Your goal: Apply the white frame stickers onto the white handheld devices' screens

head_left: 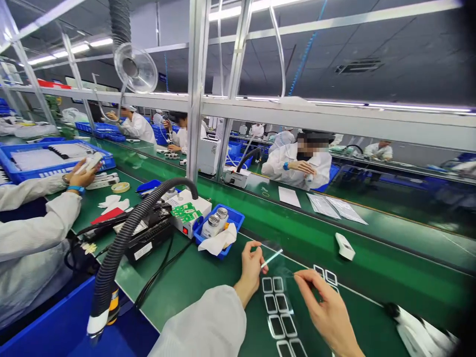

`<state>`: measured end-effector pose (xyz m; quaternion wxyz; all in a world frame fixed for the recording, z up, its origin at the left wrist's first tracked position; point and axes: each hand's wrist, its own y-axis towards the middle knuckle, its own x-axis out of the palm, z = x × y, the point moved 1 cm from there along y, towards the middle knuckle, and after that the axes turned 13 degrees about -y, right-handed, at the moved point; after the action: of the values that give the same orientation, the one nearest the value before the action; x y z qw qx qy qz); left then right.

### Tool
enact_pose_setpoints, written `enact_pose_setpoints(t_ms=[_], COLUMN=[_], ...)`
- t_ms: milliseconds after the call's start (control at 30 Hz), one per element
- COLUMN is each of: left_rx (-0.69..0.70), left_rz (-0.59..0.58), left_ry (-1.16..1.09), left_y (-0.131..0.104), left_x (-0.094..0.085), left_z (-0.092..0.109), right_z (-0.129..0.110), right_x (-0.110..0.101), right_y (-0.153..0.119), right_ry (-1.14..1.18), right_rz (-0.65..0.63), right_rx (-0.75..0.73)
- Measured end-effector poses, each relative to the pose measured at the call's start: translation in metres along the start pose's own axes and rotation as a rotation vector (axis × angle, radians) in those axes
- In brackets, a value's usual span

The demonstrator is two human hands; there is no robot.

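Note:
My left hand [253, 265] is closed on a narrow white strip [272, 258] at the edge of a clear film. My right hand [322, 302] pinches what looks like the film's other edge between thumb and finger. Below and between the hands, rows of dark rectangular pieces with white frames [275, 303] lie on the green bench [193, 292]. More framed pieces [330, 277] show just beyond my right hand. How far the clear film reaches is hard to make out.
A blue tray [238, 218] with metal-capped bottles sits beyond my left hand, beside a black ribbed hose [128, 233]. White devices [345, 247] lie to the right. A co-worker's hands [84, 173] hold a device at the left.

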<state>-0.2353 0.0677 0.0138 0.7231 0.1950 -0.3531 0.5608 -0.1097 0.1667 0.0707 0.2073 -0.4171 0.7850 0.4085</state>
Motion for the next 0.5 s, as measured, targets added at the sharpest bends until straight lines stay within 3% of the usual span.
enact_pose_setpoints(t_ms=[100,233,367,500], left_rx=[-0.017,-0.023,-0.028,-0.056], left_rz=[-0.007,-0.027,-0.049,-0.106], left_ry=[-0.009,-0.017,-0.017,0.023], left_y=[0.0,-0.003,-0.004,-0.006], left_x=[-0.002,-0.002,-0.002,-0.001], left_z=[-0.001,-0.001,-0.002,-0.003], right_z=[0.02,0.04,0.032,0.024], right_x=[-0.005,0.013,0.031,0.024], right_y=[-0.015,-0.025,-0.027,-0.027], right_ry=[0.063,0.132,0.314,0.522], right_rz=[0.1,0.016,-0.067,-0.041], right_rx=[0.196,0.311,0.333,0.32])
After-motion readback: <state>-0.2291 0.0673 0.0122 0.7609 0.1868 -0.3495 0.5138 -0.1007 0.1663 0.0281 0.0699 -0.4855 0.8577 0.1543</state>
